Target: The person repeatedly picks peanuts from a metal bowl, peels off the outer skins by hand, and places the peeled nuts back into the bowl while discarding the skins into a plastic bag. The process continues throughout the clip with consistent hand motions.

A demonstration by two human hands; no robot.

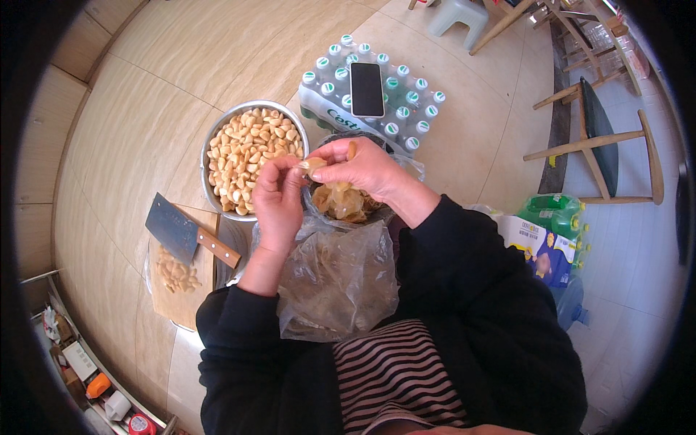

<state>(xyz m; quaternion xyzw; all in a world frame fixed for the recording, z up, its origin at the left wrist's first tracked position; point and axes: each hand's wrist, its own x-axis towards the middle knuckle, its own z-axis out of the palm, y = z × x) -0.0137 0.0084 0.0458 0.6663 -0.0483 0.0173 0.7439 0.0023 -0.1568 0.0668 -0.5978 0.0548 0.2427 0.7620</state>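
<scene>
Between my two hands, a garlic clove (312,165) with papery skin is pinched at the fingertips. My left hand (278,193) grips its left end, and my right hand (361,168) holds the other side, with another small clove-like piece (352,150) between its fingers. Beneath them, a plastic bag (334,209) contains loose brownish skins. A metal bowl (204,163) full of peeled garlic cloves (253,149) stands at the left. Lower left, a cleaver (176,228) with a wooden handle lies on a wooden board (204,217), beside cut pieces of garlic (176,270).
A phone (367,89) rests on a shrink-wrapped pack of water bottles (326,111) beyond my hands. Clear plastic (340,277) covers my lap. To the right are a printed carton (538,244), green bottles (549,209) and a wooden chair (592,142); a plastic stool (459,19) stands farther off.
</scene>
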